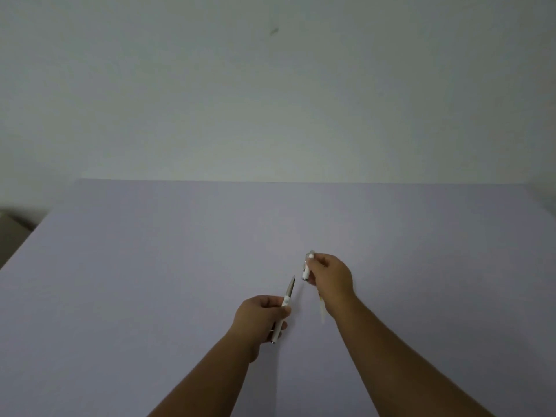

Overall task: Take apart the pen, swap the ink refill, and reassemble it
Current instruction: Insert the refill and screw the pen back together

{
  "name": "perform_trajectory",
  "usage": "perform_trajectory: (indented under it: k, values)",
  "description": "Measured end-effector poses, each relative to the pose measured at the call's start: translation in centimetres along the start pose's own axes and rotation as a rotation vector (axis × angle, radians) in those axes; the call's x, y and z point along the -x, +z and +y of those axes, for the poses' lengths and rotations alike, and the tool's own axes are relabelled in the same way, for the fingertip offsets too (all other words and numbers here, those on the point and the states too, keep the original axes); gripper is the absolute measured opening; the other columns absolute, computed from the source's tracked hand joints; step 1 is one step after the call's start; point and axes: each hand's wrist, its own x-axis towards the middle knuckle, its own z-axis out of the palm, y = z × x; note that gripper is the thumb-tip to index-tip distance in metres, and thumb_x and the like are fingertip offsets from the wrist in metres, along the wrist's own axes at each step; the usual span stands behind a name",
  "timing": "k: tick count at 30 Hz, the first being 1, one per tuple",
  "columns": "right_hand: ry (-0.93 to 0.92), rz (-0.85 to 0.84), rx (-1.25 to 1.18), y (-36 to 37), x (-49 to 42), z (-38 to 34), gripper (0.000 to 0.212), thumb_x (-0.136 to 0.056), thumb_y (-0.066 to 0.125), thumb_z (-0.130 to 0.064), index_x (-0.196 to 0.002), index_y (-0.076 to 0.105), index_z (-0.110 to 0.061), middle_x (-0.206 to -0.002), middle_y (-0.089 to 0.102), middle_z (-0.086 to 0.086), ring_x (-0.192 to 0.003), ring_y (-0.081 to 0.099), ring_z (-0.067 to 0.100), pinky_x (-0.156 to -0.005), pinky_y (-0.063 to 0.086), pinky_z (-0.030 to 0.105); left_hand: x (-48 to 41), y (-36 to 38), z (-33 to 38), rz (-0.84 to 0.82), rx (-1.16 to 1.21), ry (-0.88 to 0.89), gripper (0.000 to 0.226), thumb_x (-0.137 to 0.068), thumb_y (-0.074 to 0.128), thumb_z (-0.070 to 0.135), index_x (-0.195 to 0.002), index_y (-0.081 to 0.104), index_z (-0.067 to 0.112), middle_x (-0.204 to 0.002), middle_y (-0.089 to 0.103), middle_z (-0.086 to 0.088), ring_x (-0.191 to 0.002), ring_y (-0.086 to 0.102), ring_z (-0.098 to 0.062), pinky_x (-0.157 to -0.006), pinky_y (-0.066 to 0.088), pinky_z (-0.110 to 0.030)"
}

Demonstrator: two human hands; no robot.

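Head view: both hands are raised over the near middle of the pale lilac counter [150,266]. Left hand [260,319] has its fingers [285,311] closed around the white pen body [284,305], metal tip pointing toward the far edge. Right hand [329,273] pinches the pen cap [307,266] between closed fingers, just beyond the tip and apart from it. A thin pale refill [321,308] shows beneath the right wrist; whether it rests on the counter cannot be told.

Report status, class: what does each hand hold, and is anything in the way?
Left hand shut on pen, tip pointing away. Right hand shut on cap, clear of pen. Pale refill on table under right wrist. Nothing blocking.
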Motion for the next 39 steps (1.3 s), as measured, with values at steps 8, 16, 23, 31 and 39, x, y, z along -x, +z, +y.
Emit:
perform_trajectory:
  k: [8,16,23,31,39]
  values:
    - [0.129,-0.122,-0.387,-2.3,1.7,-2.6,0.017,-0.091,0.057,-0.007,-0.101,0.062,0.006,-0.085,0.064,0.016,-0.07,0.064,0.02,-0.063,0.058,0.025,2.0,1.0,0.7,-0.06,0.017,0.048,0.005,-0.081,0.072,0.009,-0.084,0.071,0.013,-0.073,0.067,-0.007,-0.066,0.065,-0.02,-0.054,0.053,-0.027]
    - [0.112,-0.1,-0.431,-3.7,3.4,-2.5,0.013,-0.091,0.058,-0.008,-0.097,0.063,0.002,-0.085,0.066,0.013,-0.071,0.065,0.019,-0.064,0.055,0.026,4.1,1.5,1.0,-0.089,0.014,0.09,0.007,-0.083,0.071,0.008,-0.089,0.07,0.011,-0.074,0.067,-0.008,-0.067,0.065,-0.021,-0.055,0.055,-0.027]
    - [0.059,-0.267,-0.36,-4.6,4.4,-2.6,0.012,-0.091,0.057,-0.007,-0.084,0.066,-0.003,-0.08,0.067,0.011,-0.069,0.066,0.018,-0.067,0.058,0.028,4.9,2.0,1.2,-0.091,0.025,0.097,0.009,-0.082,0.071,0.008,-0.091,0.07,0.008,-0.074,0.067,-0.009,-0.065,0.065,-0.02,-0.055,0.055,-0.026]
    - [0.063,-0.382,-0.3,-4.6,5.0,-1.7,0.012,-0.088,0.062,-0.008,-0.078,0.069,-0.007,-0.073,0.07,0.006,-0.065,0.069,0.014,-0.062,0.059,0.023,4.8,2.4,1.2,-0.047,0.03,0.116,0.005,-0.082,0.071,0.007,-0.087,0.07,0.009,-0.073,0.067,-0.01,-0.066,0.064,-0.023,-0.058,0.055,-0.03]
    - [0.074,-0.389,-0.224,-5.0,4.3,-2.0,0.007,-0.087,0.063,-0.009,-0.082,0.068,-0.006,-0.076,0.072,0.007,-0.066,0.071,0.015,-0.06,0.058,0.022,4.2,3.0,1.4,-0.021,0.026,0.128,0.005,-0.082,0.071,0.006,-0.084,0.069,0.01,-0.072,0.067,-0.011,-0.062,0.064,-0.022,-0.056,0.057,-0.029]
